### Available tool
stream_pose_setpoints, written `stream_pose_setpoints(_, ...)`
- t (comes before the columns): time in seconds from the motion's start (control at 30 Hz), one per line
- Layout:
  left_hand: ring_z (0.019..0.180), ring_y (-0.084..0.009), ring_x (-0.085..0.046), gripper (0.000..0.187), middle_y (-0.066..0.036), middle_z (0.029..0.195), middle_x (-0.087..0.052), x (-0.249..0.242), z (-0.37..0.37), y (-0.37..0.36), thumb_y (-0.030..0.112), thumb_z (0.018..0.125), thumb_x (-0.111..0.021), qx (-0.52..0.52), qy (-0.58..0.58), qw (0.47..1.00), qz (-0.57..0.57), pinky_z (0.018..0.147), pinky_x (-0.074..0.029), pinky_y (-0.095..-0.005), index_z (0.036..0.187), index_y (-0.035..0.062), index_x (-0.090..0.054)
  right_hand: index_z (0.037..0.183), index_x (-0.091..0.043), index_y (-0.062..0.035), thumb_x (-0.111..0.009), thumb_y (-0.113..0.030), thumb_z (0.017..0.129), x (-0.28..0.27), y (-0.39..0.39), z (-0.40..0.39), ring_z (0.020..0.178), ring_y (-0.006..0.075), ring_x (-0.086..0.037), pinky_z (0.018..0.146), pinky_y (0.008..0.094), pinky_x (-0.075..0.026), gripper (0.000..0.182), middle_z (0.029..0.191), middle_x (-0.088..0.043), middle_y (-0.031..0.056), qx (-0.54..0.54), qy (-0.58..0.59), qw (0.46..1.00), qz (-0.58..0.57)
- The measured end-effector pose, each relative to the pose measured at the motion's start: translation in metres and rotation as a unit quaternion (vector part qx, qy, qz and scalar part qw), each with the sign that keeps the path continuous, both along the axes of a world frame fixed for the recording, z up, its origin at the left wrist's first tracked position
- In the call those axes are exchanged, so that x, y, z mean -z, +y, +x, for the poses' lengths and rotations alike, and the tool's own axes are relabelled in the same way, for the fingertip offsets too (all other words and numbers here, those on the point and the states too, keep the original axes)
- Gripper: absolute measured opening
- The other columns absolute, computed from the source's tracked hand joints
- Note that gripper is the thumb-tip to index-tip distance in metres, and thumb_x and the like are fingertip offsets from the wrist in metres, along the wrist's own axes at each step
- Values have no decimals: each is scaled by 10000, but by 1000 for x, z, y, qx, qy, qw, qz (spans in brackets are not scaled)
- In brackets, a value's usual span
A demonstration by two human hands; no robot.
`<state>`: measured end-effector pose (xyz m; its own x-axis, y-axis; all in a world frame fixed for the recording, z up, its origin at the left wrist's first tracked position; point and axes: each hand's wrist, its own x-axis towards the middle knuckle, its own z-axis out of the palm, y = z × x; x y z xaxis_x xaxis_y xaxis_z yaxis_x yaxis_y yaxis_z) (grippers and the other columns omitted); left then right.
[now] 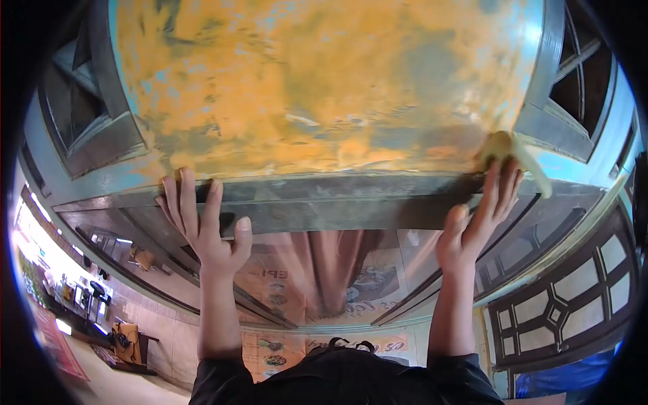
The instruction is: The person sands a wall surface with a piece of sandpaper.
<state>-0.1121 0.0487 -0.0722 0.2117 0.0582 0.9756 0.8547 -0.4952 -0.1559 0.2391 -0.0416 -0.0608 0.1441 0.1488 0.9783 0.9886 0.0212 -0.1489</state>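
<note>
A large panel, smeared with orange-yellow filler over grey and light blue patches, fills the upper middle. Along its lower edge runs a dark grey wooden rail. My left hand rests on this rail with fingers spread, holding nothing. At the panel's lower right corner, my right hand presses a pale yellowish bent sheet, which looks like sandpaper, against the surface. The fingertips partly hide behind the sheet, and it is slightly blurred.
Below the rail is a glass pane with curtain folds and printed banner lettering in it. Dark crossed wooden frames flank the panel. A lattice window stands at right. A brown bag and other items are at lower left.
</note>
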Motion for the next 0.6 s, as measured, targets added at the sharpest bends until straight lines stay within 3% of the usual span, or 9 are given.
stream_pose_setpoints(0.07, 1445, -462, -260, 509, -226, 1526, -380, -1, -16, 5, 382, 937, -529, -3, -23, 1000, 2, 1171, -124, -598, 1328, 61, -573, 1510, -369, -60, -269, -567, 1024, 3, -2, -11, 1491, 378, -194, 1173, 571, -73, 710, 1600, -270, 175, -7, -79, 996, -32)
stream_pose_setpoints(0.17, 1445, -465, -255, 527, -237, 1534, -360, -6, -43, 17, 377, 950, -521, 17, -77, 997, 16, 1163, -148, -604, 1340, 25, -553, 1504, -372, -42, -252, -556, 1029, -4, 5, 0, 1487, 376, -204, 1180, 544, -108, 710, 1596, -269, 185, 71, -6, 997, -13)
stream_pose_setpoints(0.2, 1446, -469, -249, 537, -240, 1536, -353, -7, -47, 15, 372, 962, -508, 4, -69, 998, 8, 1161, -156, -606, 1350, 1, -535, 1507, -386, -73, -273, -631, 996, -10, 10, 4, 1488, 404, -181, 1164, 579, -28, 765, 1586, -292, 194, 3, 32, 999, 31)
stream_pose_setpoints(0.23, 1446, -470, -247, 539, -242, 1535, -353, -6, -49, 16, 372, 964, -505, 2, -59, 998, 12, 1161, -157, -606, 1352, -1, -532, 1506, -386, -67, -255, -631, 1000, -11, 12, -2, 1489, 402, -180, 1161, 584, -29, 769, 1587, -288, 195, 0, 43, 998, 38)
stream_pose_setpoints(0.3, 1447, -471, -244, 543, -244, 1533, -354, -5, -51, 17, 372, 967, -500, -1, -39, 999, 18, 1160, -160, -607, 1355, -7, -527, 1491, -393, -37, -244, -553, 1036, -8, 17, -28, 1471, 369, -252, 1170, 525, -156, 704, 1571, -321, 194, 32, 1, 998, 46)
stream_pose_setpoints(0.4, 1444, -474, -248, 530, -255, 1527, -354, -5, -59, 19, 378, 973, -490, -2, -21, 999, 25, 1153, -168, -617, 1339, -2, -538, 1489, -390, -26, -263, -533, 1040, 6, 7, -39, 1473, 377, -242, 1174, 524, -158, 689, 1573, -309, 203, 8, -95, 995, -31)
stream_pose_setpoints(0.53, 1432, -492, -257, 520, -265, 1520, -356, -7, -71, 24, 381, 983, -477, -3, -28, 999, 38, 1140, -186, -628, 1324, -7, -542, 1487, -389, -20, -301, -579, 1019, -8, 16, -14, 1473, 407, -221, 1184, 542, -135, 734, 1572, -307, 203, 9, 41, 998, 56)
stream_pose_setpoints(0.6, 1427, -500, -258, 518, -267, 1518, -357, -4, -75, 26, 382, 988, -470, -14, -48, 998, 38, 1134, -196, -633, 1319, -10, -543, 1489, -386, -24, -299, -590, 1014, -7, 21, -34, 1474, 405, -221, 1182, 555, -132, 744, 1572, -312, 195, -1, -3, 999, 44)
